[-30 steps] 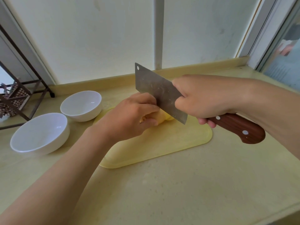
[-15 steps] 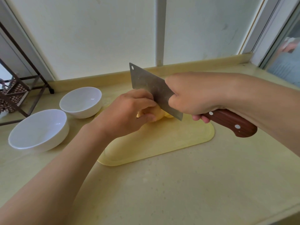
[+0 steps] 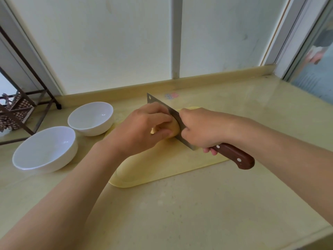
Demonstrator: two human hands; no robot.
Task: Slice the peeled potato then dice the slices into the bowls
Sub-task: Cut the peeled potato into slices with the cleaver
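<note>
Countertop [image 3: 198,204] in pale stone runs under everything, with a yellow cutting board [image 3: 162,166] lying across its middle. Left of the board stand two white bowls, the nearer bowl [image 3: 54,165] and the farther bowl [image 3: 93,129], almost touching each other, and I can see nothing in either. The left hand would be the nearer one to them.

The right hand [image 3: 203,130] is wrapped round the cleaver [image 3: 234,157] high on its handle, against the blade. The blade stands on edge, running far-left to near-right. The left hand [image 3: 144,129] curls over the peeled potato [image 3: 175,129] on the far half of the board, knuckles just beside the steel. The potato's bare end faces right, against the blade. Its long axis looks to run left-right, though the fingers hide most of it.
</note>
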